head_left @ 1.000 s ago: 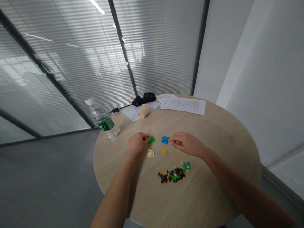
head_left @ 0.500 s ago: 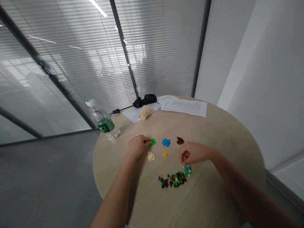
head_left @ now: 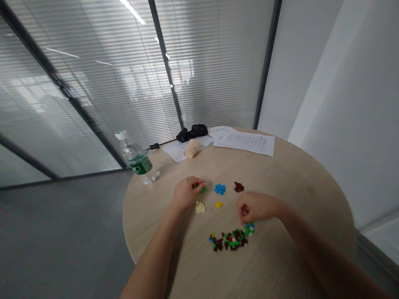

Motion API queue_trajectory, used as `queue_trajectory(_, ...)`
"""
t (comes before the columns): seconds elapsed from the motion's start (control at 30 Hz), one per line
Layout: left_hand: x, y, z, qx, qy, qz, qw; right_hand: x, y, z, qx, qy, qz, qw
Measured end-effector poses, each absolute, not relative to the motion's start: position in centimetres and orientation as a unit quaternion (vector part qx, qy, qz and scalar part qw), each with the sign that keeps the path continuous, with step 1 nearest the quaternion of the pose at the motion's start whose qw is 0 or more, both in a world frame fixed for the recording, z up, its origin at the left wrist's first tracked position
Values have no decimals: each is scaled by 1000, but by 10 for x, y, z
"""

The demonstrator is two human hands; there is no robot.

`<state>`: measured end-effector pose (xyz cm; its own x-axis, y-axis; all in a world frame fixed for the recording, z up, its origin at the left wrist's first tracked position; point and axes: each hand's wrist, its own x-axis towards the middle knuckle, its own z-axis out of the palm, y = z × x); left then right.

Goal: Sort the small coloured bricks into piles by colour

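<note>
On the round wooden table [head_left: 289, 174] lie small sorted heaps of tiny bricks: green [head_left: 203, 189], blue [head_left: 220, 189], brown [head_left: 238, 187], cream [head_left: 200, 207] and yellow [head_left: 219, 204]. A mixed pile [head_left: 231, 239] of brown, green, red and blue bricks lies nearer to me. My left hand [head_left: 185, 194] rests on the table with fingertips pinched at the green heap. My right hand [head_left: 254, 207] is curled closed just above the right end of the mixed pile; what its fingers hold is hidden.
A water bottle [head_left: 136, 158] with a green label stands at the table's left edge. At the back lie a tipped paper cup [head_left: 191, 148], printed sheets [head_left: 246, 141], a black bundle [head_left: 191, 131] and a cable. Glass walls with blinds stand behind.
My right hand drew back from the blue heap toward the mixed pile and curled shut, uncovering the brown heap. My left hand stayed at the green heap.
</note>
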<state>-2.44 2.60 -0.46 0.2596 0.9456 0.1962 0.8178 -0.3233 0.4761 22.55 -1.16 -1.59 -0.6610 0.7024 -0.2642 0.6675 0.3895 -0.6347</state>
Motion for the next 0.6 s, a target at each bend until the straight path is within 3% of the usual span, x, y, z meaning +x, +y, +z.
queue_trajectory(0.1, -15, 20, -1, 791, 505, 260, 229, 224, -10, -14, -400, -848, 342, 60)
queue_trajectory(0.33, 1, 8, 2, 785, 361, 249, 437, 201, -17, -7, -358, -850, 173, 346)
queue_trajectory(0.6, -2, 11, -4, 738, 351, 257, 516, 189, -24, -16, -306, -841, 120, 431)
